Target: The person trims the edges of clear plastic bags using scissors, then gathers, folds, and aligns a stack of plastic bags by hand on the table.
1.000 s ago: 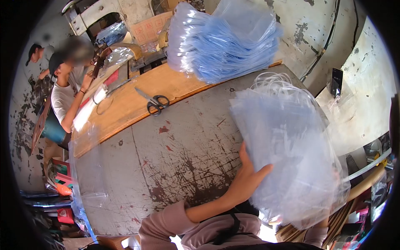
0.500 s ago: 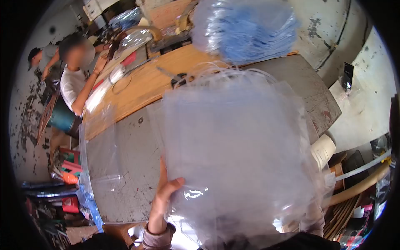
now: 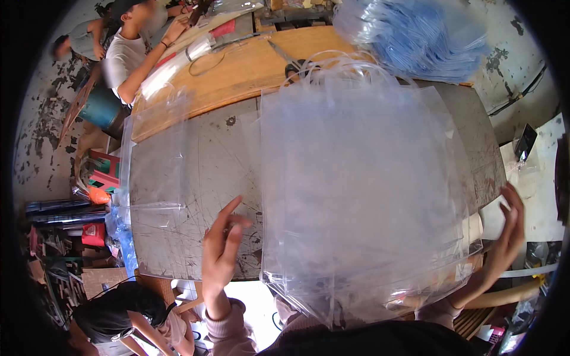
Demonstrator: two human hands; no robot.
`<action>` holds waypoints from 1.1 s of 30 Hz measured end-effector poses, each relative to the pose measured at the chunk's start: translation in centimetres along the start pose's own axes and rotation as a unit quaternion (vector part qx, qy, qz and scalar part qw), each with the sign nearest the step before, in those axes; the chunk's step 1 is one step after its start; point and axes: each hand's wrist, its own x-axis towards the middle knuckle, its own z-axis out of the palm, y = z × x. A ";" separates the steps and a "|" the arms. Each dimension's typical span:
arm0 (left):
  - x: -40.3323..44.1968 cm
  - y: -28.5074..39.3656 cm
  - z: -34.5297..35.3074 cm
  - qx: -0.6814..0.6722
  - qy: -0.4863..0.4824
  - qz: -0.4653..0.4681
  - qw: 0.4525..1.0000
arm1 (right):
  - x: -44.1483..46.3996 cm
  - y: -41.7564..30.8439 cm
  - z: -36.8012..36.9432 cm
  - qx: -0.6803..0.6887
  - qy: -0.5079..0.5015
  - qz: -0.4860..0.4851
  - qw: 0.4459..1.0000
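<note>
A stack of clear plastic bags (image 3: 362,178) with looped clear handles lies on the grey worn table (image 3: 225,142), its lower end reaching past the near edge. My left hand (image 3: 222,252) is just left of the stack, fingers apart, holding nothing. To the right of the stack, my right hand (image 3: 507,225) is raised with its fingers apart and nothing in them. A single clear bag (image 3: 155,157) lies at the table's left edge. Beyond the handles, black-handled scissors (image 3: 291,65) rest on the wooden board, partly covered by the loops.
A pile of bluish plastic bags (image 3: 421,41) sits at the back right on the wooden board (image 3: 249,71). A person in a white shirt (image 3: 126,59) works at the back left. Another person in black (image 3: 122,311) is at the lower left. A phone (image 3: 525,142) leans at the right.
The bag stack has moved left and now lies squarely before me. Both hands have come off it, to either side. The view has shifted, bringing the person in black into sight.
</note>
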 end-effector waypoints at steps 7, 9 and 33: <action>-8.6 1.6 -1.3 0.172 0.161 -0.224 0.946 | -0.8 -8.5 -0.7 0.075 -0.372 -0.282 0.881; -10.0 0.6 -0.9 0.611 0.151 -0.136 0.765 | -0.3 -10.9 1.2 0.027 -0.515 -0.307 0.800; -1.5 13.0 7.7 0.448 -0.099 0.161 0.874 | -2.4 -10.6 5.5 -0.300 -0.369 -0.097 0.874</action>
